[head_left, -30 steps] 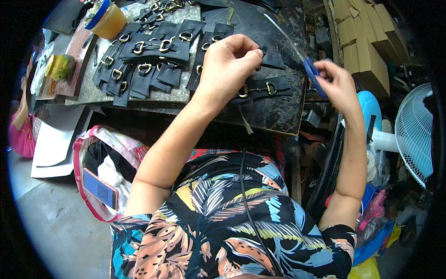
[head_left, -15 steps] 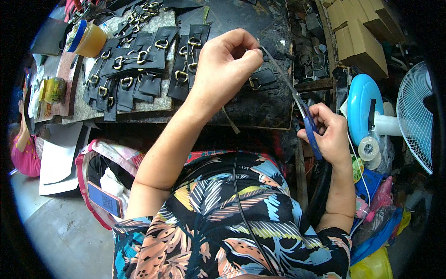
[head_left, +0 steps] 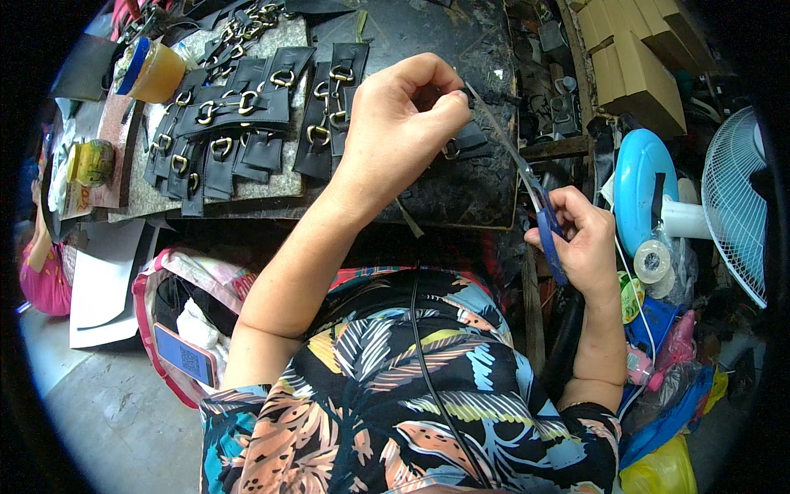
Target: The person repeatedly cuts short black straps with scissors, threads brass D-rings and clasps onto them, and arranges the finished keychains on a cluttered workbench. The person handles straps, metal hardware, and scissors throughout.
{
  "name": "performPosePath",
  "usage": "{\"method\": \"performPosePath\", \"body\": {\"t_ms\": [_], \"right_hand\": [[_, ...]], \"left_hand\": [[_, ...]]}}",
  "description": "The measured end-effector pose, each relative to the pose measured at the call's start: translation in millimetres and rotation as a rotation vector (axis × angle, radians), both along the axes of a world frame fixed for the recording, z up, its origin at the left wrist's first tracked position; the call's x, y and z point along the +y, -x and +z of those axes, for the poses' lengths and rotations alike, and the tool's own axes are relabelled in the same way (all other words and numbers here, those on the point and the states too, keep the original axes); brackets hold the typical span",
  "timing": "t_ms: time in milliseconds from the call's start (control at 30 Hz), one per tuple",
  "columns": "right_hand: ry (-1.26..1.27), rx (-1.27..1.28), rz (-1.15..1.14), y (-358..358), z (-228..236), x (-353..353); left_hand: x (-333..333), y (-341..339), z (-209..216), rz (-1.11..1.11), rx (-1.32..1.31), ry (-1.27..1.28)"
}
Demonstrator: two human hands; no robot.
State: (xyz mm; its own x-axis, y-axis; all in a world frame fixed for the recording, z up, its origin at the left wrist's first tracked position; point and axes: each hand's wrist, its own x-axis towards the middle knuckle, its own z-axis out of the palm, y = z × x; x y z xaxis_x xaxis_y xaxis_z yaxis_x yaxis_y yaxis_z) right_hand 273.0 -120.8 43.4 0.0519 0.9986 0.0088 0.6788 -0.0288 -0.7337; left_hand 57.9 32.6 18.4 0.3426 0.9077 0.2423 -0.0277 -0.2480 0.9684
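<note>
Over the dark worktable, my left hand is raised with thumb and forefinger pinched together. What sits in that pinch is hidden or too small to make out. My right hand grips a pair of scissors by the blue handles. Their long metal blades slant up and left, and the tips reach the left fingertips. Behind and left of my left hand lie several black leather straps with brass-coloured D-rings. Another strap lies partly hidden beneath the left hand.
A tub of amber paste and a yellow jar stand at the table's left. On the right are a white fan, a blue round object, a tape roll and cardboard boxes. A phone lies on a bag at lower left.
My left hand has shifted very slightly right, over more of the strap beneath it. The scissors stay at its fingertips, and my right hand keeps its hold almost unmoved.
</note>
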Motion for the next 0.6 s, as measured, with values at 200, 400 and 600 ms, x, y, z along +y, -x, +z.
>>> {"method": "performPosePath", "body": {"t_ms": [200,400,600], "right_hand": [[-0.005,-0.101,0.019,-3,2,-1],[0.002,-0.153,0.006,-7,-1,-3],[0.054,0.171,-0.204,-5,-17,34]], "left_hand": [[1,1,-3,-0.014,0.001,-0.017],[0,2,-3,-0.038,-0.023,0.048],[4,16,-6,-0.151,-0.322,0.365]]}}
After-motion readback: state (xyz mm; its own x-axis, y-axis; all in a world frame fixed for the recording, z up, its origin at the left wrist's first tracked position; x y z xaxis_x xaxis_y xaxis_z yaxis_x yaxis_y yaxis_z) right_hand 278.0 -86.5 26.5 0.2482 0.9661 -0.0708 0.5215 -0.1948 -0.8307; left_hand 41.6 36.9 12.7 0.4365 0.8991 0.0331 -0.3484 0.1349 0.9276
